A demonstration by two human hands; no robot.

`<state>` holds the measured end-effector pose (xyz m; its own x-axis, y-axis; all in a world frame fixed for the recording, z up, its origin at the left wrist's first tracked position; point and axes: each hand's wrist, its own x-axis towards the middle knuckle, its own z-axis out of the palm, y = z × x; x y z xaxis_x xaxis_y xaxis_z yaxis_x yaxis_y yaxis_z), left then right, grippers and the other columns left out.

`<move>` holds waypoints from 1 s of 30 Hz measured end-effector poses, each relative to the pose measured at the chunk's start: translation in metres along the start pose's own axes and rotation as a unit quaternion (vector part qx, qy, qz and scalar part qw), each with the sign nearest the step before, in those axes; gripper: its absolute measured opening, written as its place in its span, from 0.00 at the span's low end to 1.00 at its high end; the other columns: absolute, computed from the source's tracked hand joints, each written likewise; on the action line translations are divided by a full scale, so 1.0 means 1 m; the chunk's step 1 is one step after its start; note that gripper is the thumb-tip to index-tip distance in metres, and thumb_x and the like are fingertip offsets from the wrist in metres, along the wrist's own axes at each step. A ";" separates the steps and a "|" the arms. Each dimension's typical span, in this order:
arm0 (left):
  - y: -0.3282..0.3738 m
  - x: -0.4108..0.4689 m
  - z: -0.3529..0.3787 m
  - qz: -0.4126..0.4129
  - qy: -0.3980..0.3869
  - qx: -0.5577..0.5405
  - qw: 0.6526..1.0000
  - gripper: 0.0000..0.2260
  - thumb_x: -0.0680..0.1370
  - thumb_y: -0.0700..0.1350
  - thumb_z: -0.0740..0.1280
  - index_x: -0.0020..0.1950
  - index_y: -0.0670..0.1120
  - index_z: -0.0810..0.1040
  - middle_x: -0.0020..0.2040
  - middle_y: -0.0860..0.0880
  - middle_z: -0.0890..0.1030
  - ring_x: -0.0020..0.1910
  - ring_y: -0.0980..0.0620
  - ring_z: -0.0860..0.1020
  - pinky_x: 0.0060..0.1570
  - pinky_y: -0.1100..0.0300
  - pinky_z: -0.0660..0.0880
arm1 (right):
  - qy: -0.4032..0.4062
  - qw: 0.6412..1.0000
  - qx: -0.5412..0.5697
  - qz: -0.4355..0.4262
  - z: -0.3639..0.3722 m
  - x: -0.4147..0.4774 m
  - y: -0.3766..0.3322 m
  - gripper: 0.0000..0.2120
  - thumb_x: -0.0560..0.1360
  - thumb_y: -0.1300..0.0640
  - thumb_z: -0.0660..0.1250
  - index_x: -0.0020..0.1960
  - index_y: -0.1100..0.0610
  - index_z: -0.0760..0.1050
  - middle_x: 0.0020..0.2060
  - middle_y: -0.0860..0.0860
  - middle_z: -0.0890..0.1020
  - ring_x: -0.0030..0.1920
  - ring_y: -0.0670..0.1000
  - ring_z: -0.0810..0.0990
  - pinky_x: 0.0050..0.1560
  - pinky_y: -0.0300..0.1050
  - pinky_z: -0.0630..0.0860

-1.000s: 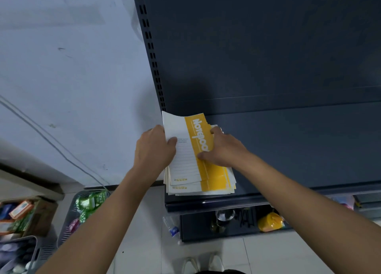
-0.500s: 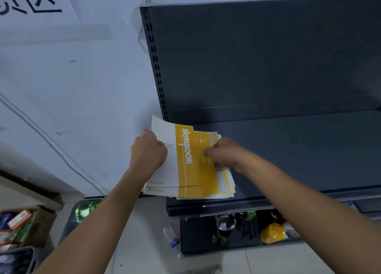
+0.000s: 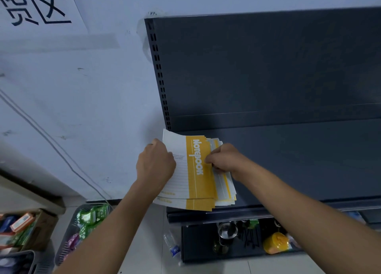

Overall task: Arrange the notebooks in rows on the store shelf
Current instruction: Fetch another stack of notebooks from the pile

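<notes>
Yellow-and-white notebooks (image 3: pixel 198 170) lie stacked at the left end of the dark shelf (image 3: pixel 288 160) — left hand (image 3: pixel 155 164) gripping their left edge, right hand (image 3: pixel 223 158) pinching the right.

The notebooks (image 3: pixel 198 183) lie on the shelf's (image 3: pixel 299 160) left end, jutting past its left edge; a basket (image 3: pixel 62 252) sits below, left.

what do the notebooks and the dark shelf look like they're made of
The notebooks: paper with thin card covers, matte yellow and white; the top cover bends upward at its far corner. The shelf: probably painted sheet metal, matte dark grey; its upright has rows of punched slots.
</notes>
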<state>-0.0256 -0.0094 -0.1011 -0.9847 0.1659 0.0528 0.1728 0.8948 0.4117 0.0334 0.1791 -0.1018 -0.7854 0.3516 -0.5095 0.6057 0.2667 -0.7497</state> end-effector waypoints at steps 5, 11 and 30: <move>0.001 -0.005 -0.007 0.017 0.040 0.044 0.998 0.06 0.78 0.41 0.64 0.44 0.43 0.68 0.38 0.46 0.74 0.36 0.46 0.75 0.28 0.57 0.64 | -0.022 1.000 0.001 -0.006 0.007 -0.006 -0.001 0.12 0.75 0.58 0.73 0.57 0.61 0.79 0.43 0.55 0.80 0.42 0.53 0.80 0.46 0.47 0.80; 0.001 -0.001 -0.013 0.001 0.021 -0.017 1.000 0.05 0.77 0.37 0.62 0.49 0.42 0.65 0.39 0.45 0.73 0.34 0.49 0.71 0.28 0.57 0.62 | -0.039 0.999 0.016 -0.014 0.011 -0.008 0.000 0.06 0.75 0.58 0.73 0.50 0.52 0.77 0.50 0.50 0.78 0.48 0.50 0.77 0.60 0.54 0.80; -0.014 0.012 -0.022 -0.086 -0.021 -0.130 0.987 0.07 0.79 0.41 0.61 0.52 0.39 0.65 0.40 0.47 0.74 0.35 0.51 0.74 0.27 0.59 0.65 | -0.046 0.998 -0.047 -0.017 0.020 -0.007 0.000 0.20 0.72 0.50 0.76 0.59 0.58 0.77 0.51 0.53 0.79 0.49 0.53 0.78 0.46 0.48 0.76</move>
<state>-0.0399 -0.0290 -0.0865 -0.9963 0.0424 -0.0748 -0.0144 0.7750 0.6318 0.0364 0.1584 -0.1064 -0.8118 0.2581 -0.5238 0.5839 0.3624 -0.7264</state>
